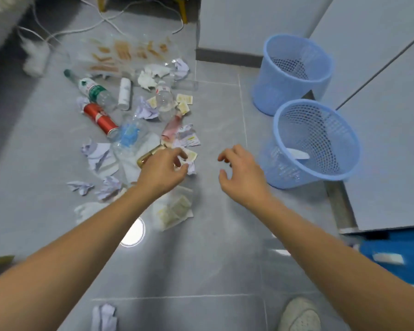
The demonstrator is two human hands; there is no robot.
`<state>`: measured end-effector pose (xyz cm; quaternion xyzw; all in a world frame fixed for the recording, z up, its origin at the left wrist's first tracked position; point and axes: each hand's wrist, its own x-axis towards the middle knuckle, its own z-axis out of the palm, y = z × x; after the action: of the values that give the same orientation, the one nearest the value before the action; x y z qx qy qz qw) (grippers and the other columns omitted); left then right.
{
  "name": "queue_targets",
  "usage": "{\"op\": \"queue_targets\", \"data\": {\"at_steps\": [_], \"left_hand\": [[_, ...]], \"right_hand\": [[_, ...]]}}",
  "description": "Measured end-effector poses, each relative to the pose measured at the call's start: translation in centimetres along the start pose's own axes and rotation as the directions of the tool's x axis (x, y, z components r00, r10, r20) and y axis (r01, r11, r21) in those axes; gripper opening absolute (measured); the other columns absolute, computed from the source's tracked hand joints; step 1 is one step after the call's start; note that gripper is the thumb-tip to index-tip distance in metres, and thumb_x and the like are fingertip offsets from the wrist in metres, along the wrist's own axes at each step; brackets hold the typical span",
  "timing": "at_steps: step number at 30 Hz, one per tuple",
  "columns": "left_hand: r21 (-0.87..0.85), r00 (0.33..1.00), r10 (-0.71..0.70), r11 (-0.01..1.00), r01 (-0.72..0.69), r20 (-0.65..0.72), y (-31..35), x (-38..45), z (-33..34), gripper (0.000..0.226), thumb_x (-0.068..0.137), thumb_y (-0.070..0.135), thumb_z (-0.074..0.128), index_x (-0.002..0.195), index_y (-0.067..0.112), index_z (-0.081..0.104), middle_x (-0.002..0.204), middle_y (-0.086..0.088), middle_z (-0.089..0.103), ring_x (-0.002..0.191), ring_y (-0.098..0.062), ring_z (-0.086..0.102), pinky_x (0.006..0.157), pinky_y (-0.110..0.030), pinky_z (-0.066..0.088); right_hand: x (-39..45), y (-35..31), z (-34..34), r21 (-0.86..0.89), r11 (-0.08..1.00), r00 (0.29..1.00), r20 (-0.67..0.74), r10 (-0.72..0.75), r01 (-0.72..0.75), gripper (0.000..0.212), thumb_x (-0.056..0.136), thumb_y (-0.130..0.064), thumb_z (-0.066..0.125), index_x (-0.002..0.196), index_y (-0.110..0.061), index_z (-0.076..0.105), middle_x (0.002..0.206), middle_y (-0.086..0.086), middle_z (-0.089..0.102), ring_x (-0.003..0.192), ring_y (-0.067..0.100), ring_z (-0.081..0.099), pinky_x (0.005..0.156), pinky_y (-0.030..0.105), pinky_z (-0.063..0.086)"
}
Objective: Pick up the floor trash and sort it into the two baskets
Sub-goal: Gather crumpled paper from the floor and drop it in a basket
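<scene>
- The left hand [163, 172] is being held low over the near edge of the floor trash, its fingers [181, 155] curled narrowly around a small crumpled paper [191, 167]; whether the paper is truly being gripped cannot be told.
- The right hand [240, 172] is being held empty above the bare floor [213, 259], with fingers loosely spread and bent.
- The trash is being left scattered from about 10 to 12 o'clock of the left hand: a red can [101, 119], a green-labelled bottle [91, 90], a white tube [124, 93], a clear bottle [164, 99] and crumpled papers.
- Two blue mesh baskets are being kept upright at 1 to 3 o'clock of the right hand; the near basket [344, 144] is holding a white item [298, 154], with the far basket [296, 44] just behind it.
</scene>
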<state>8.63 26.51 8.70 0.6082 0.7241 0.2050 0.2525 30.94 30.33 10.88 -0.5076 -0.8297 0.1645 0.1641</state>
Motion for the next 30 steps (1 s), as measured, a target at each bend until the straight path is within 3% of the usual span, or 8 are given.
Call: {"op": "queue_targets", "data": {"at_steps": [4, 8, 12, 15, 17, 23, 30], "left_hand": [[0.071, 0.993, -0.107, 0.992, 0.104, 0.049, -6.0, -5.5, 2.7, 0.035, 0.086, 0.041, 0.064, 0.119, 0.030, 0.067, 0.109, 0.007, 0.060, 0.111, -0.017, 0.054, 0.084, -0.040, 0.053], [0.138, 0.996, -0.065, 0.989, 0.056, 0.062, -8.6, -8.2, 5.8, 0.050, 0.084, 0.045, 0.066, 0.130, 0.028, 0.062, 0.123, 0.003, 0.054, 0.115, -0.022, 0.050, 0.087, -0.038, 0.049], [0.226, 0.991, -0.043, 0.974, 0.013, 0.130, -10.3, -9.1, 8.0, 0.065, 0.074, 0.054, 0.074, 0.133, 0.032, 0.058, 0.135, 0.002, 0.047, 0.121, -0.025, 0.045, 0.088, -0.042, 0.050], [0.250, 0.992, -0.039, 0.968, 0.008, 0.118, -11.0, -9.4, 9.0, 0.065, 0.071, 0.049, 0.081, 0.129, 0.030, 0.060, 0.134, 0.000, 0.048, 0.118, -0.027, 0.046, 0.083, -0.043, 0.051], [0.255, 0.994, -0.036, 0.967, 0.009, 0.104, -11.1, -9.4, 9.1, 0.060, 0.073, 0.046, 0.080, 0.127, 0.030, 0.060, 0.126, 0.002, 0.050, 0.110, -0.025, 0.048, 0.079, -0.041, 0.051], [0.090, 0.996, -0.036, 0.996, 0.028, 0.081, -10.7, -9.2, 9.7, 0.036, 0.084, 0.028, 0.069, 0.118, 0.029, 0.057, 0.104, 0.005, 0.048, 0.096, -0.021, 0.051, 0.064, -0.038, 0.049], [0.004, 0.990, 0.138, 0.990, -0.138, -0.037, -5.9, -4.5, 6.1, 0.034, 0.082, 0.026, 0.068, 0.114, 0.029, 0.057, 0.106, 0.007, 0.047, 0.101, -0.019, 0.050, 0.071, -0.042, 0.051]], "right_hand": [[-3.0, -2.9, 7.6, 0.016, 1.000, 0.957, 0.290, -0.016, 0.012, 0.037, 0.083, -0.024, 0.063, 0.118, -0.026, 0.055, 0.115, -0.005, 0.047, 0.108, 0.022, 0.052, 0.075, 0.038, 0.051], [-4.3, -3.1, 12.1, -0.040, 0.997, 0.916, 0.399, -0.046, 0.067, 0.047, 0.082, -0.018, 0.065, 0.126, -0.027, 0.053, 0.125, -0.008, 0.043, 0.116, 0.023, 0.043, 0.077, 0.035, 0.049], [-4.1, -2.6, 14.3, -0.066, 0.992, 0.910, 0.409, -0.070, 0.106, 0.058, 0.082, -0.019, 0.069, 0.135, -0.030, 0.050, 0.142, -0.006, 0.038, 0.127, 0.023, 0.036, 0.088, 0.037, 0.051], [-4.1, -2.7, 15.3, -0.099, 0.980, 0.891, 0.440, -0.110, 0.170, 0.059, 0.085, -0.025, 0.071, 0.139, -0.031, 0.049, 0.143, -0.004, 0.040, 0.125, 0.023, 0.039, 0.089, 0.035, 0.048], [-4.2, -2.5, 15.9, -0.118, 0.972, 0.893, 0.429, -0.135, 0.203, 0.050, 0.087, -0.026, 0.071, 0.133, -0.028, 0.053, 0.134, -0.002, 0.043, 0.118, 0.024, 0.042, 0.084, 0.033, 0.047], [-4.7, -2.1, 16.5, -0.003, 0.994, 0.906, 0.413, -0.097, 0.109, 0.017, 0.091, -0.020, 0.063, 0.106, -0.017, 0.057, 0.103, 0.004, 0.049, 0.090, 0.029, 0.057, 0.070, 0.038, 0.046], [-1.4, -0.8, 10.6, 0.064, 0.996, 0.970, 0.227, -0.081, 0.069, 0.012, 0.084, -0.015, 0.063, 0.094, -0.017, 0.058, 0.092, 0.001, 0.052, 0.080, 0.028, 0.058, 0.066, 0.035, 0.043]]}}
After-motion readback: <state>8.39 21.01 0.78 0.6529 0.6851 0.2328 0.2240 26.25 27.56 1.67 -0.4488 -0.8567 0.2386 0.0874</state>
